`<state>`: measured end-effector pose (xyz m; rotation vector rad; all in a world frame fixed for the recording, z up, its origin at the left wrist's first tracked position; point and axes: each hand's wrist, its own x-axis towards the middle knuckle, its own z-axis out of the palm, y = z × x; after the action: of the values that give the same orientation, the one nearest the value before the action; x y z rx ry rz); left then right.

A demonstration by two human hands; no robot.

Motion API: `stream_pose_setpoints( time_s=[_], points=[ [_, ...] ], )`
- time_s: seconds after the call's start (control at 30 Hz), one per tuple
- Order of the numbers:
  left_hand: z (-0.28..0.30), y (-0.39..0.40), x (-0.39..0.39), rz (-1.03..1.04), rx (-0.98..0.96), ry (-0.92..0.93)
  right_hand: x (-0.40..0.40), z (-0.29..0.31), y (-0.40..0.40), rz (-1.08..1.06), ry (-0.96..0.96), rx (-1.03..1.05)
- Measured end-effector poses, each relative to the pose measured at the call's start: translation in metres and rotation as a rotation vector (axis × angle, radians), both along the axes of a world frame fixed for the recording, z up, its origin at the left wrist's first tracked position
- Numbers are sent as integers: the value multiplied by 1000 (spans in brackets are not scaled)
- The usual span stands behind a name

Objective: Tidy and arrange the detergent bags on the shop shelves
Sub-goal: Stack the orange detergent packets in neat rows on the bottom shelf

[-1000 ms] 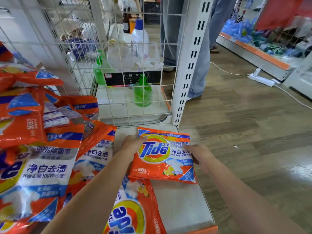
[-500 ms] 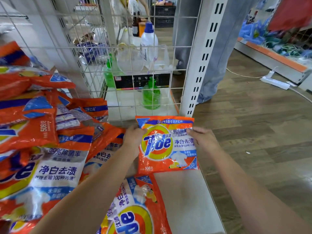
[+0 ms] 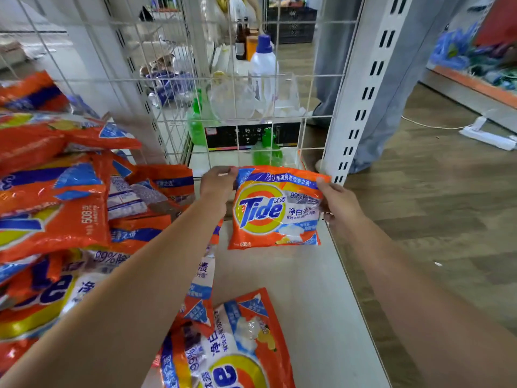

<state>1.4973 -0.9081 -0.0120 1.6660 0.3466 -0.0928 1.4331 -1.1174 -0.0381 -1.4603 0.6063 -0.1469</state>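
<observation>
An orange detergent bag [image 3: 275, 210] stands nearly upright at the back right of the white shelf [image 3: 307, 289], close to the wire grid. My left hand [image 3: 216, 184] pinches its top left corner. My right hand [image 3: 337, 201] grips its right edge near the top. A heap of similar orange bags [image 3: 64, 197] fills the shelf's left side. One more orange bag [image 3: 240, 345] lies flat near the front, partly under my left forearm.
A white wire grid [image 3: 237, 79] backs the shelf, with a slotted white upright post [image 3: 355, 88] at its right. Behind the grid are green bottles [image 3: 265, 152] and a white bottle [image 3: 264, 65]. A person's grey trouser legs [image 3: 391, 79] stand on the wooden floor to the right.
The bag lay flat on the shelf. Both hands have raised it upright and moved it back toward the wire grid, shifting their hold to its upper corners.
</observation>
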Motion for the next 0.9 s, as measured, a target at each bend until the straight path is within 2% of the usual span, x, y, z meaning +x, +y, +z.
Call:
stream_pose_setpoints(
  time_s=[0.07,0.17,0.2,0.23,0.33,0.5,0.53,0.6,0.7,0.8,0.9],
  points=[
    [3,3,6,-4,104,-65,3,3,-2,-66,-51,-26],
    [13,9,10,16,242,-175,8,12,-4,-125,-105,-172],
    [14,11,11,33,251,-190,10,15,-4,-139,-121,-145],
    [14,12,13,41,248,-194,11,18,-3,-148,-139,-85],
    [16,14,11,51,71,-154,11,22,4,-133,-197,-4],
    [22,19,-2,-80,135,-212,-5,20,5,41,-170,-238],
    [23,21,-8,-140,189,-208,-11,19,6,49,-151,-306],
    [25,28,-23,-339,413,-218,-27,17,14,64,-89,-375],
    [26,39,-52,-727,821,-321,-60,4,38,381,144,-421],
    [17,47,-75,-1026,1107,-399,-92,-9,70,749,395,-481],
    [7,51,-95,-1251,1407,-468,-108,-24,91,786,488,-518]
  ],
)
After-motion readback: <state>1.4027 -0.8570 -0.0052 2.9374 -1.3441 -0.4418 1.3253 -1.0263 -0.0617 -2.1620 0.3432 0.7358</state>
